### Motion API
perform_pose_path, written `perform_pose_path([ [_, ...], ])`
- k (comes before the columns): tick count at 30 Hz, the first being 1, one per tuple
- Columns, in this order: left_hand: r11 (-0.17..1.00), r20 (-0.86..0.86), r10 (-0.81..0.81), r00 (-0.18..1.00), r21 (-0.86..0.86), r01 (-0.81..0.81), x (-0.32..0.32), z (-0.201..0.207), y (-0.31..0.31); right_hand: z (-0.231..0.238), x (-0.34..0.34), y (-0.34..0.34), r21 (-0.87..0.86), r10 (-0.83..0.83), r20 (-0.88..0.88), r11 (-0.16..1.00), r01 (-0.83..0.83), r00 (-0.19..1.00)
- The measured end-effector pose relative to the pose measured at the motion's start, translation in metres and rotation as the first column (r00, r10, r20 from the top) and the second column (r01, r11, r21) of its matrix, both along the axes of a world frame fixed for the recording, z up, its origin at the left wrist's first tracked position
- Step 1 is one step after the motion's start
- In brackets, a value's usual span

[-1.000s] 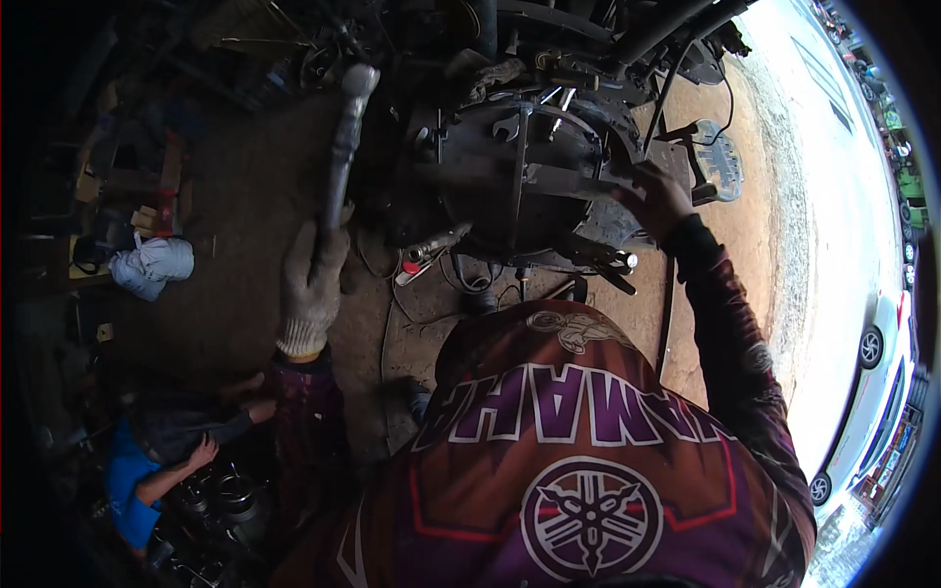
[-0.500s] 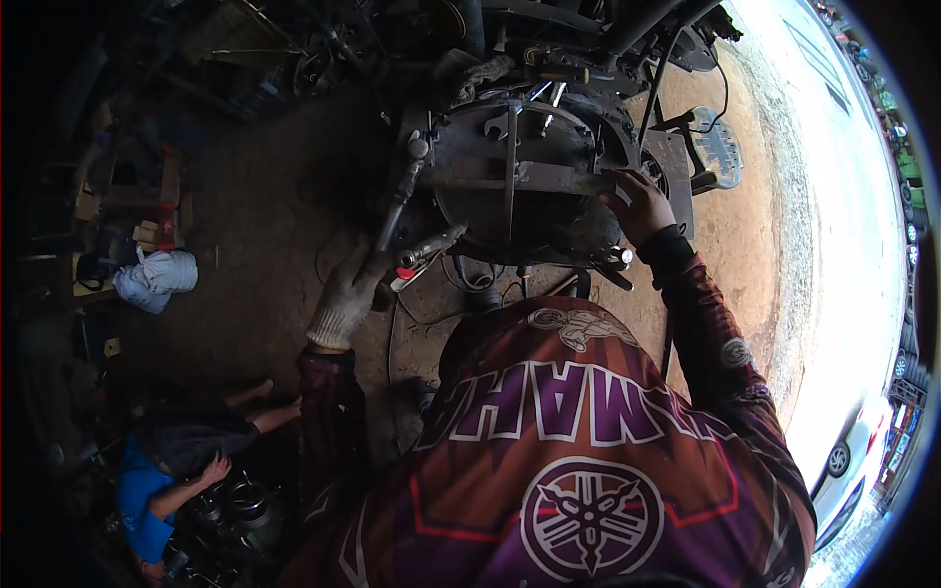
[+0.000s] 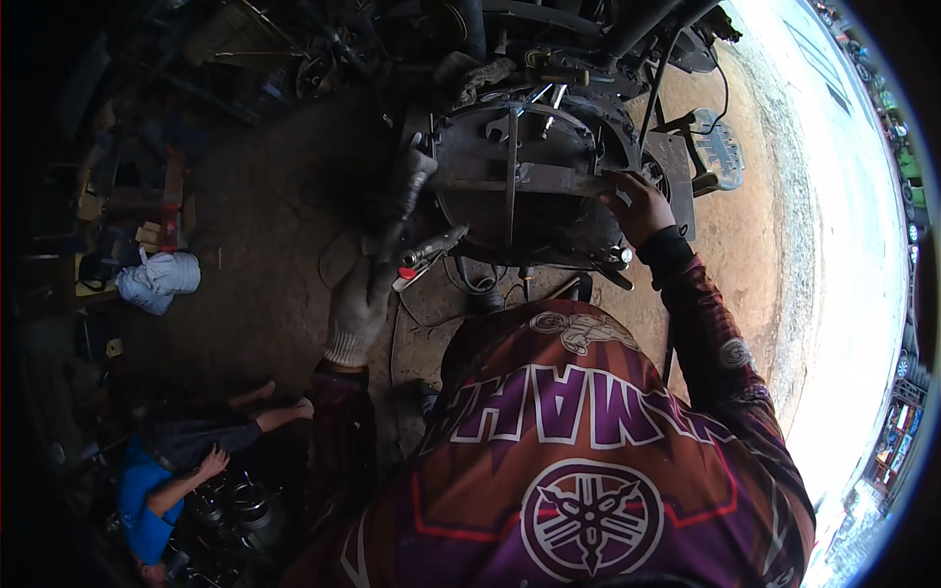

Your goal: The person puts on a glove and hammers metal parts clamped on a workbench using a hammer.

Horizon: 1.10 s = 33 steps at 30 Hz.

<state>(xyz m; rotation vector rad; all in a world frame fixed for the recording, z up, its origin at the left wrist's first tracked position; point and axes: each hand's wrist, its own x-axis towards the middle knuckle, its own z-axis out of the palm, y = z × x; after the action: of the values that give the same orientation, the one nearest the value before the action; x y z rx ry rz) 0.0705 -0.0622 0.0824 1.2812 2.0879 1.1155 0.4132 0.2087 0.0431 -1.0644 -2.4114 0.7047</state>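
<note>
My left hand (image 3: 358, 309), in a pale knitted glove, is closed round the handle of a hammer (image 3: 416, 169). The hammer is smeared by motion, its head near the left rim of a dark round metal frame (image 3: 451, 211). My right hand (image 3: 644, 213) is bare, its bent fingers and thumb closed on the right end of a flat metal bar (image 3: 544, 177). That bar lies across the frame and crosses a narrower upright bar (image 3: 510, 216). Close to my left hand, a metal clamping tool (image 3: 436, 247) with a red part sits at the frame's lower left edge.
An open-end wrench (image 3: 498, 125) and shiny sockets (image 3: 554, 108) lie at the frame's far side. A crumpled glove (image 3: 475, 76) is beyond. A cable (image 3: 392, 343) runs over the floor. Another person (image 3: 162, 480) in blue is low at the left. White cloth (image 3: 162, 282) lies left.
My left hand and the hammer have shifted slightly right, and the hammer head is a little lower and more blurred. My right hand stays on the bar.
</note>
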Motion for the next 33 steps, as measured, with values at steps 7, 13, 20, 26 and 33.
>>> perform_pose_path([
  [7,0.998,0.0,0.053,0.999,0.027,-0.053,-0.008,0.016,-0.015,0.0,-0.001,0.0,0.072,0.017,0.011,0.997,-0.018,1.0],
  [13,0.998,-0.124,-0.001,0.992,0.062,0.009,-0.007,-0.015,-0.02,0.003,-0.003,-0.001,0.036,-0.008,0.014,0.999,0.007,1.0],
  [20,0.999,-0.031,-0.027,0.999,-0.021,0.027,-0.015,0.025,-0.006,0.0,0.002,-0.001,0.071,0.002,0.02,0.997,-0.003,1.0],
  [26,0.999,-0.133,0.032,0.991,0.028,-0.028,-0.022,-0.018,-0.012,0.001,0.001,0.0,0.001,-0.007,0.016,1.0,0.007,1.0],
  [33,0.994,-0.16,0.005,0.987,0.105,0.012,-0.021,0.043,0.033,0.012,0.005,0.012,-0.039,0.027,0.04,0.999,-0.026,0.999],
])
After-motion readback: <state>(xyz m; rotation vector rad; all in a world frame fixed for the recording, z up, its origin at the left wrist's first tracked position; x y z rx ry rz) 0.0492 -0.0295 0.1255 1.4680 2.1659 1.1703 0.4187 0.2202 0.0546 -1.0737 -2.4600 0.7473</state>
